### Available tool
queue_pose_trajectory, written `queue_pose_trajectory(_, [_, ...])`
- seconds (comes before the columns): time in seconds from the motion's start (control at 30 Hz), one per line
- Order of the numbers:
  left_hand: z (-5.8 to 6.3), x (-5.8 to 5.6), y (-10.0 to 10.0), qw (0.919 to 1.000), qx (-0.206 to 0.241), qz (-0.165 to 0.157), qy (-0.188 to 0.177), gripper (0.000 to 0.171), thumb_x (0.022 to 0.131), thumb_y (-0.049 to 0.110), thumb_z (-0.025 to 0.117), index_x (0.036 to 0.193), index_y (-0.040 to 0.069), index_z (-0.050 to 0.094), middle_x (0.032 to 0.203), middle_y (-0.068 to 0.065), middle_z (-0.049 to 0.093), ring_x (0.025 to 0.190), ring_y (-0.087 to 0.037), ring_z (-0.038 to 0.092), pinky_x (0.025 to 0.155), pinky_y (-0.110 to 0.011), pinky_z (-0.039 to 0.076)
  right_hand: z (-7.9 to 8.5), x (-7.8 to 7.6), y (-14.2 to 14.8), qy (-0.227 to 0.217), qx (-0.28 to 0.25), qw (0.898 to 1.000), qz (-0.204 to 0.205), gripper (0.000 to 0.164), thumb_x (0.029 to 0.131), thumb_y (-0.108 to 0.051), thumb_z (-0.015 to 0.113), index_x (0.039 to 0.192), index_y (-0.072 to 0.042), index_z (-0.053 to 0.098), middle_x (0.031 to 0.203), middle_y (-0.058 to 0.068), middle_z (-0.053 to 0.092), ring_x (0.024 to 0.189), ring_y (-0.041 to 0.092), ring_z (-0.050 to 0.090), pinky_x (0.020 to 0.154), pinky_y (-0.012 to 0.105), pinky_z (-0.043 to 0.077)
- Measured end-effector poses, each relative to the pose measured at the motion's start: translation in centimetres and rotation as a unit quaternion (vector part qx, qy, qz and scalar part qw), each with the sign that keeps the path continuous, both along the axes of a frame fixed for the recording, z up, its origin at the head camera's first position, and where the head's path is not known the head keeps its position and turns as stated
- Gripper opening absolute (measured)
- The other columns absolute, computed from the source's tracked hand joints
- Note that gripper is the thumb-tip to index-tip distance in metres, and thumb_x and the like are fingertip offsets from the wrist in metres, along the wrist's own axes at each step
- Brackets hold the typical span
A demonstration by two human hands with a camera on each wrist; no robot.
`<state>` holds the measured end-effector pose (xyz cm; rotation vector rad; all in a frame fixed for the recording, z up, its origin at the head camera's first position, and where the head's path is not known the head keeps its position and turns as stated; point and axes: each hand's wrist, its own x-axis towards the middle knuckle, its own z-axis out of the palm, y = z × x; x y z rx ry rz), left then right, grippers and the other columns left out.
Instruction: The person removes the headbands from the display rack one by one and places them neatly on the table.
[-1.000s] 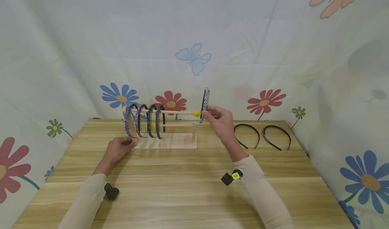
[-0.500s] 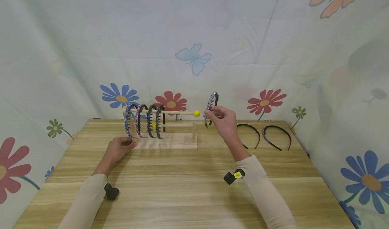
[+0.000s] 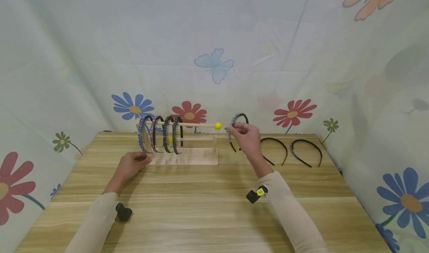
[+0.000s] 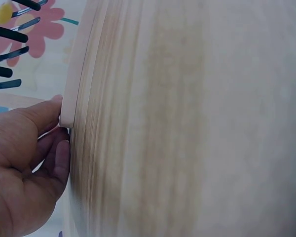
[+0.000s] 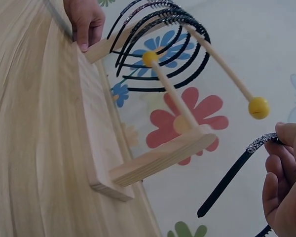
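right wrist view — right hand (image 5: 290,180) pinches a headband (image 5: 226,182) near the yellow-tipped rod (image 5: 227,69), left hand (image 5: 87,20) grips the rack (image 5: 101,133) — likely mid-transfer, the next move probably needing clearance from that tip.

Can see the held headband (image 5: 231,175) only partly, covered by the right hand (image 5: 288,180). Cannot follow the hanging headbands (image 4: 10,33) past the left wrist view's left edge, nor make out the table (image 4: 237,123), blurred at right. Cannot read the tiny yellow label (image 3: 260,191) in the head view.
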<state>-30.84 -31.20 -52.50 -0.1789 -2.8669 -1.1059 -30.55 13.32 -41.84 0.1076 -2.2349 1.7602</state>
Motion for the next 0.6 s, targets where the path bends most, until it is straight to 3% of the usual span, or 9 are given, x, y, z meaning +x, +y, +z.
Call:
queue_pose_trajectory(0.3, [-0.1,0.0,0.1,1.0000,-0.002,0.004,-0.007,0.046,0.100,0.034,0.067,0.126,-0.004,0.068,0.123,-0.023,0.070,0.116,-0.042,0.066,0.098,-0.056,0.051,-2.5,-1.3,-0.7,-0.023,0.054,0.998,-0.036,0.037,0.087,-0.044,0.082,0.105,-0.012,0.078,0.097,0.005,0.077,0.093,0.021,0.072,0.078,0.039,0.058])
queue_pose_trajectory(0.6, [0.3,0.2,0.2,1.0000,-0.001,0.006,-0.007,0.043,0.100,0.031,0.068,0.126,-0.004,0.068,0.122,-0.024,0.070,0.115,-0.042,0.066,0.098,-0.057,0.051,-4.4,-2.6,-1.3,-0.039,0.073,0.995,-0.058,0.028,0.086,-0.035,0.084,0.098,-0.010,0.079,0.094,0.006,0.077,0.086,0.021,0.072,0.071,0.034,0.057])
